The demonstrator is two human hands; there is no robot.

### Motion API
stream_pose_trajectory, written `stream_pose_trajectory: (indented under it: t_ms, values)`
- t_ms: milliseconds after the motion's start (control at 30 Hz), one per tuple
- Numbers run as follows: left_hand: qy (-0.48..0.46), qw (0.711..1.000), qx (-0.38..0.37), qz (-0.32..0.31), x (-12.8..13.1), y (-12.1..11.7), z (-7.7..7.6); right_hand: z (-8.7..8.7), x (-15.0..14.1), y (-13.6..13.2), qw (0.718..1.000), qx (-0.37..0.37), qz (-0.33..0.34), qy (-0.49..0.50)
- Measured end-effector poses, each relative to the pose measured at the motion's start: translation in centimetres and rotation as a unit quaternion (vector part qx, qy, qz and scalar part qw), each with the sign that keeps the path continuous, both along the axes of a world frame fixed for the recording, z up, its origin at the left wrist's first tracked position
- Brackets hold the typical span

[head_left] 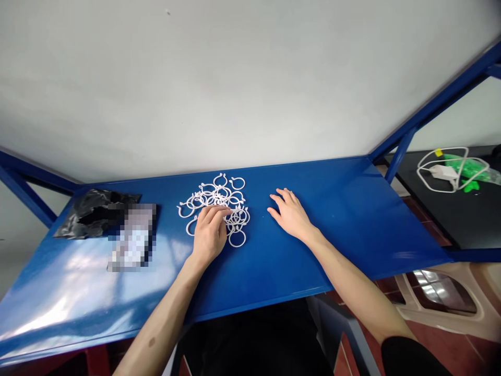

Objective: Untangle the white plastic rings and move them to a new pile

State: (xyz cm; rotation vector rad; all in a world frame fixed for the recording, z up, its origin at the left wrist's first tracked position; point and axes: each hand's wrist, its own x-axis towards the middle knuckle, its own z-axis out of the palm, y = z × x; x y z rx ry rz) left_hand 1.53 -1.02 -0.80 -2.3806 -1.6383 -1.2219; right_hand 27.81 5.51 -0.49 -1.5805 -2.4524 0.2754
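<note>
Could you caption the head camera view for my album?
Left hand over a pile of white rings, right hand resting beside it on a blue table.

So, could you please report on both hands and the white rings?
Left hand at white rings, grip unclear. Right hand open, apart. Black bag off left, not blocking.

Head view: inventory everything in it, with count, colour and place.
rings: over a dozen, white, mid-table
crumpled bag: one, black, table's left
pixelated item: one, greyish, beside bag
table: one, blue, centre
frame bars: several, blue, both sides
wall: one, pale grey, behind
cable with adapter: one, white, far right
plastic: count unclear, green, by adapter
surface: one, black, beneath them
moulded item: one, beige, lower right
floor tiles: several, red-brown, below
left hand: one, bare, at rings
right hand: one, bare, right of rings
</note>
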Motion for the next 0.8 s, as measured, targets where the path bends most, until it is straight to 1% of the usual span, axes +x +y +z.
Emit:
stream_pose_trajectory:
  t_ms: [100, 200, 300, 433, 600, 800]
  values:
    - [0.005, 1.000, 0.007, 0.021, 0.07, 0.06, -0.04, -0.03, 0.02, 0.01, 1.000, -0.001, 0.000, 0.001]
    - [0.013, 1.000, 0.004, 0.025, 0.17, 0.12, -0.09, -0.11, 0.05, 0.04, 1.000, 0.001, 0.000, 0.002]
    - [0.023, 1.000, -0.004, 0.016, 0.26, 0.08, 0.03, -0.23, 0.06, 0.07, 1.000, 0.002, 0.002, 0.004]
    - [0.049, 0.999, -0.016, -0.014, 0.41, -0.09, 0.24, -0.27, 0.03, 0.04, 1.000, 0.002, 0.000, 0.008]
    - [0.074, 0.996, -0.023, -0.032, 0.48, -0.05, 0.10, -0.08, 0.00, -0.04, 1.000, -0.004, -0.001, 0.006]
    - [0.049, 0.998, 0.018, -0.032, 0.31, 0.14, -0.05, -0.06, 0.03, -0.05, 1.000, -0.006, -0.002, 0.004]
